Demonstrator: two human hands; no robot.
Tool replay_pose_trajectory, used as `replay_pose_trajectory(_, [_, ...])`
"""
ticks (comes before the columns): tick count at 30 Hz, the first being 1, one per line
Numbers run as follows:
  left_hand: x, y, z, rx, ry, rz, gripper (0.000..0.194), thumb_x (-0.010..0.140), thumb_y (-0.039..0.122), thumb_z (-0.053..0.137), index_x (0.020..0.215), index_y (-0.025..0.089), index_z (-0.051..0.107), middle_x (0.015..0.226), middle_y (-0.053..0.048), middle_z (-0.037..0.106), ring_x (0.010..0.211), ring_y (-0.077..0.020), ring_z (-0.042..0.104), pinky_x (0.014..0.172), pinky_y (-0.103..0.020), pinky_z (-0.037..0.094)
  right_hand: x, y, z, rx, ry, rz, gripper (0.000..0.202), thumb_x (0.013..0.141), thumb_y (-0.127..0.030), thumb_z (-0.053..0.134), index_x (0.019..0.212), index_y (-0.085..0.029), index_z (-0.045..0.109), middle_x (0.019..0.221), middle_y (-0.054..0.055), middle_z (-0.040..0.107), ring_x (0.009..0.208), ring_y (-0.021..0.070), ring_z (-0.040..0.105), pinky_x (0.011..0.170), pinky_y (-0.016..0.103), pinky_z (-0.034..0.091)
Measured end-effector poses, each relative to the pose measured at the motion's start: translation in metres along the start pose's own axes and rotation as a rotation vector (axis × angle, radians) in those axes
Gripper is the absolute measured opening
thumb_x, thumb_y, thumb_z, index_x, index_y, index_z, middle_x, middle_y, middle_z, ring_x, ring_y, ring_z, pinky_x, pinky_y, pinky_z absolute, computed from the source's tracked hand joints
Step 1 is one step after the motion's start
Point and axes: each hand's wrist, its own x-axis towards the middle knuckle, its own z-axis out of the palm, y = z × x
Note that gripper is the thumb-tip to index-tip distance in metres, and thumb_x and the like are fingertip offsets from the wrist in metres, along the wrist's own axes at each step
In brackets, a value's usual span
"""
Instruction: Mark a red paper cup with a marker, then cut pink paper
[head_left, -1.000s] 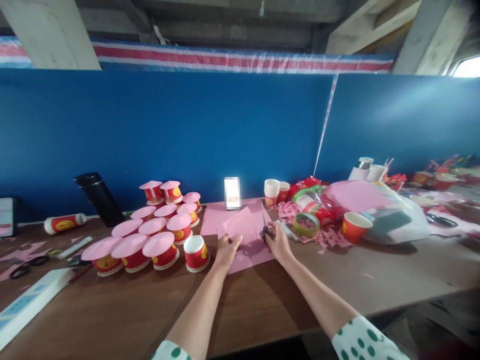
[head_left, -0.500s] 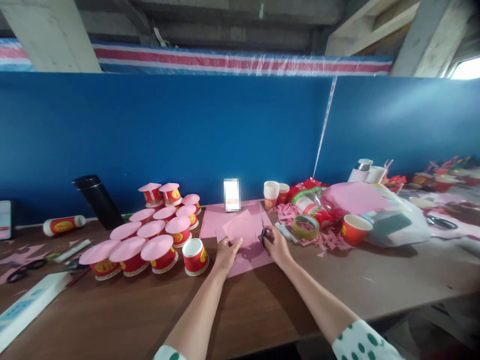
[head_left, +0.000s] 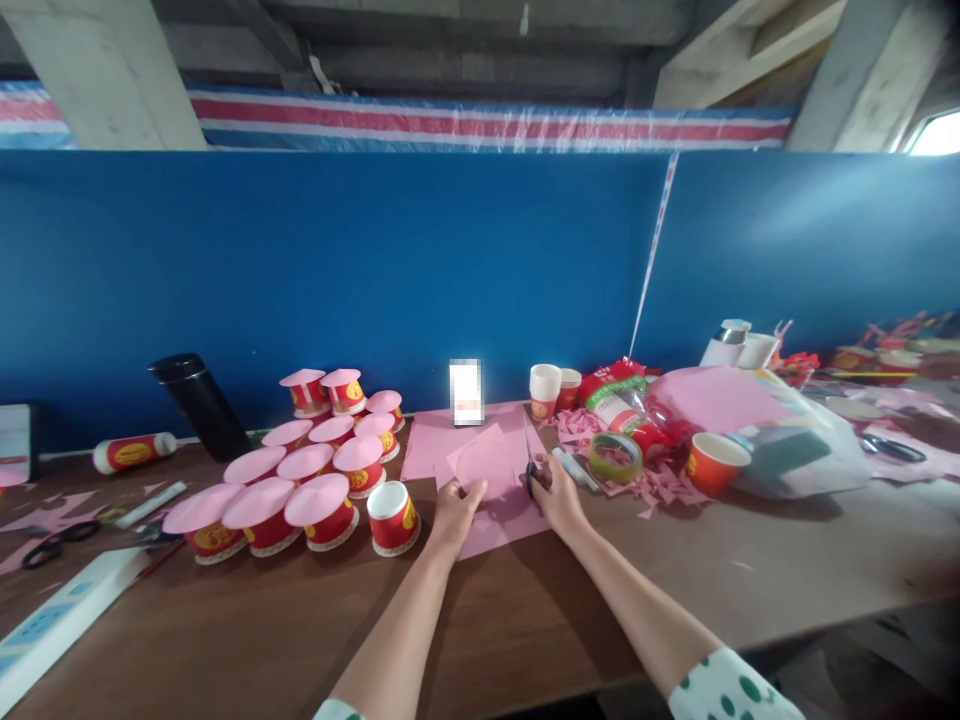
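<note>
My left hand (head_left: 456, 515) pinches the lower left edge of a pink paper piece (head_left: 487, 463), thumb on top; a faint round outline shows on it. In my right hand (head_left: 556, 495) is a pair of scissors (head_left: 531, 470), blades pointing away from me, at the paper's right side. Beneath both hands lie larger pink paper sheets (head_left: 427, 440). Left of my left hand stands a red paper cup (head_left: 393, 518) without a cover. Beyond it are several red cups with pink cone-shaped paper tops (head_left: 321, 500).
A tape roll (head_left: 615, 457), pink paper scraps (head_left: 670, 485), an orange cup (head_left: 718, 463) and a plastic bag (head_left: 814, 450) lie to the right. A black flask (head_left: 201, 405), a power strip (head_left: 71, 610) and another pair of scissors (head_left: 60, 543) are left. A blue partition (head_left: 420, 260) stands behind.
The whole view has shifted very slightly. Both hands keep nearly the same place, still holding the paper and the scissors.
</note>
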Motion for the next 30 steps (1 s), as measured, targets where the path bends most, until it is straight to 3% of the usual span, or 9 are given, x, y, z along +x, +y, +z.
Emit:
replay_pose_trajectory(11, [-0.001,0.002,0.000,-0.047,-0.014,0.022,0.032,0.060,0.040,0.070,0.076,0.012,0.062,0.065,-0.005,0.066,0.058,-0.0160,0.061,0.049,-0.022,0.041,0.000,0.009,0.002,0.010,0.005,0.003,0.041,0.072,-0.038,0.056,0.106,-0.015,0.048,0.070,0.005,0.066,0.052,0.0186,0.060,0.040,0.024,0.042])
replay_pose_trajectory(19, [-0.001,0.000,0.000,0.020,-0.025,0.061,0.032,0.063,0.041,0.067,0.073,0.011,0.062,0.059,-0.004,0.064,0.052,-0.0142,0.058,0.048,-0.023,0.042,0.002,0.004,0.002,-0.005,-0.016,-0.015,0.038,0.074,-0.034,0.054,0.105,-0.014,0.048,0.073,0.007,0.066,0.067,0.0212,0.064,0.052,0.027,0.047])
replay_pose_trajectory(30, [-0.005,0.001,-0.002,0.065,0.002,0.057,0.034,0.061,0.042,0.067,0.075,0.011,0.061,0.056,-0.003,0.062,0.048,-0.0131,0.055,0.043,-0.021,0.038,0.001,0.005,-0.001,-0.051,-0.003,-0.017,0.039,0.073,-0.034,0.054,0.105,-0.013,0.049,0.071,0.006,0.065,0.067,0.0214,0.063,0.057,0.029,0.047])
